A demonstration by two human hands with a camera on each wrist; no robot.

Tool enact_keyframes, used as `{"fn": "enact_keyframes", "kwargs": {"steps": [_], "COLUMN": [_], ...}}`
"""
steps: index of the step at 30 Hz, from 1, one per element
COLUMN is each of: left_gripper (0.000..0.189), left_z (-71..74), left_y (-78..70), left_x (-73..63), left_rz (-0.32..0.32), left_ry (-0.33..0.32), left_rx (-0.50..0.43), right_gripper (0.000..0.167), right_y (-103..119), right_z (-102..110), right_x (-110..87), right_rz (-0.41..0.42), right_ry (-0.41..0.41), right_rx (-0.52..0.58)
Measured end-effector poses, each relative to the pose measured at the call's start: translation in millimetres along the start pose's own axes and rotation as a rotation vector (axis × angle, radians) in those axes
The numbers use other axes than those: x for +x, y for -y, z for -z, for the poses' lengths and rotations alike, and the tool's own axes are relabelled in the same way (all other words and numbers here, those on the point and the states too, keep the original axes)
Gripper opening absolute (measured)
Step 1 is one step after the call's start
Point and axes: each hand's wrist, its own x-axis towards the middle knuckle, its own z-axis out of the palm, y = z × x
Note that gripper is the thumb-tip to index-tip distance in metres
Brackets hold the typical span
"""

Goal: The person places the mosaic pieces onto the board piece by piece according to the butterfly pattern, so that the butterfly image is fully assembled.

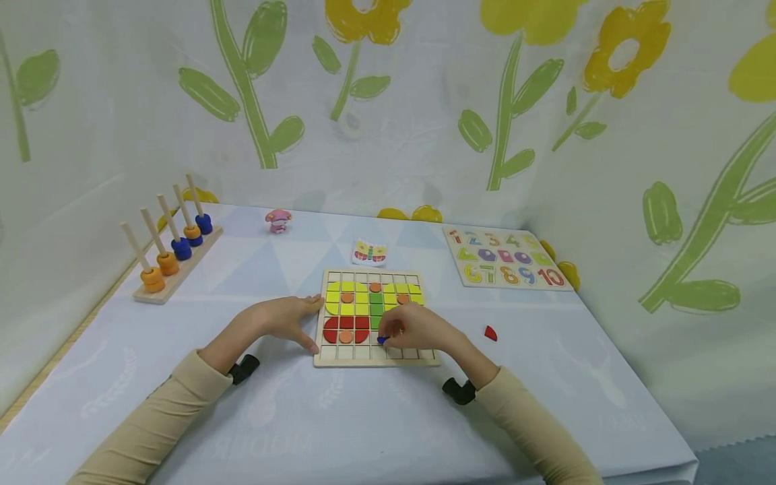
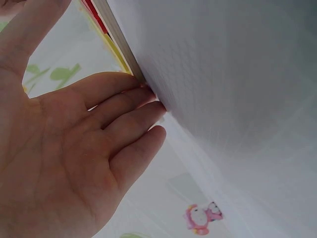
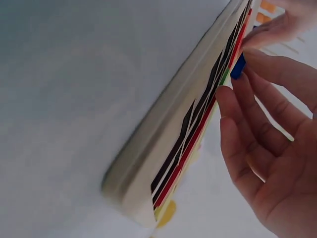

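A wooden grid board lies on the table, with yellow, red, green and orange flat pieces set in its cells in a butterfly-like pattern. At its left edge my left hand steadies it, fingers straight and thumb spread near the front corner. Over the right half of the board, my right hand pinches a small blue piece between thumb and fingertip. The blue piece is held close over the board's surface, just below the green pieces. Part of the board's right side is hidden under the right hand.
Behind the board lies a small butterfly picture card. A red quarter-round piece lies to the right. Farther off are a number puzzle, a pink figurine and a peg stand with orange and blue rings.
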Motion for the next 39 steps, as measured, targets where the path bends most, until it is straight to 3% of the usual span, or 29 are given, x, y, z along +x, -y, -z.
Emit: {"fn": "enact_keyframes", "kwargs": {"steps": [11,16,27,33,39], "left_gripper": [0.108,0.109,0.107,0.107,0.107], "left_z": [-1.4,-1.2,2.0,2.2,2.6], "left_y": [0.2,0.3,-3.0,-4.4,-2.7], "left_x": [2.5,2.6,-2.7,-3.8,-2.3], "left_rz": [-0.004,0.000,-0.004,-0.008,-0.017], "left_ry": [0.004,0.009,0.007,0.007,0.007], "left_rx": [-0.001,0.004,0.004,0.003,0.015], "right_gripper": [0.010,0.010,0.011,0.009,0.010], "right_y": [0.5,-0.8,5.2,3.6,-5.3], "right_z": [-2.8,-2.9,-2.0,5.5,14.5], "right_x": [12.1,13.7,17.6,6.1,-18.5], "right_rz": [-0.015,-0.054,-0.058,-0.068,-0.146], "right_ry": [0.009,-0.013,-0.058,-0.077,-0.092], "right_rx": [-0.029,-0.014,-0.008,-0.028,-0.033]}}
